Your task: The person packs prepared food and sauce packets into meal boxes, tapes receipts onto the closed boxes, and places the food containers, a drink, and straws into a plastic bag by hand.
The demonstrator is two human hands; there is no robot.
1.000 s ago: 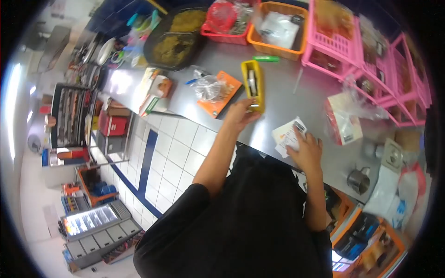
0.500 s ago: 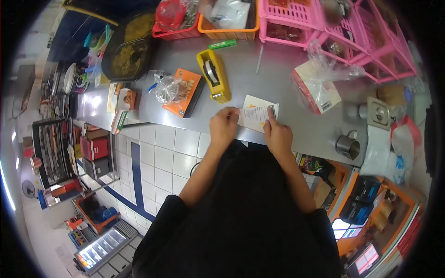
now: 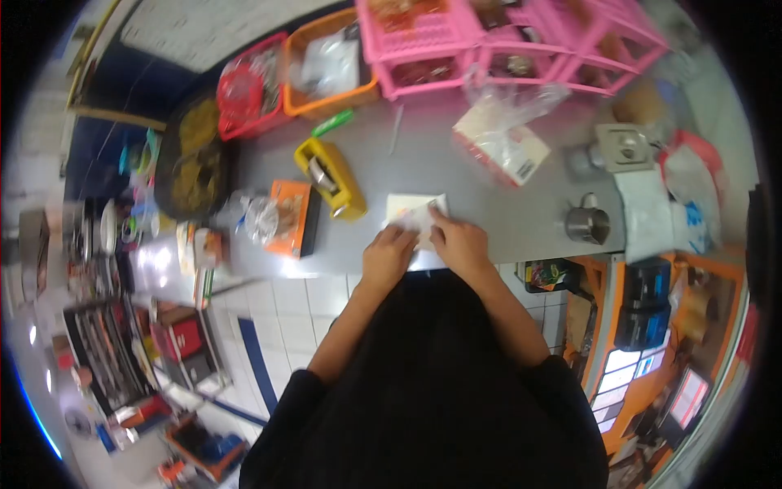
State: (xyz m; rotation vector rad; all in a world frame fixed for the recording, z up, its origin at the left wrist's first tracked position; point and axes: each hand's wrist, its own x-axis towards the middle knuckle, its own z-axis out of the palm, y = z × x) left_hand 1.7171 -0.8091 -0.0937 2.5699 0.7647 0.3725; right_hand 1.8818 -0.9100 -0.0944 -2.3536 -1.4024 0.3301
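A white printed slip [image 3: 422, 220] lies over a cream-coloured piece of paper [image 3: 397, 204] near the front edge of the steel table. My left hand [image 3: 388, 257] is closed at the slip's lower left, its fingers bent together over the edge. On the other side, my right hand [image 3: 462, 249] grips the slip's right edge, index finger reaching up along it and thumb lower down. The print is blurred, and my fingers hide part of the slip. Beyond my left hand stands a yellow tape dispenser [image 3: 340, 189].
Left of the dispenser are an orange box [image 3: 287, 220] and a clear plastic bag [image 3: 261, 218]. Pink baskets [image 3: 423, 45] and an orange basket [image 3: 330, 102] line the back. A red-and-white box [image 3: 505, 143] and a metal jug [image 3: 586, 224] stand to the right.
The view has turned, shifting the table items leftward in the picture. My left hand has moved in over the slip, and my two hands are closer together.
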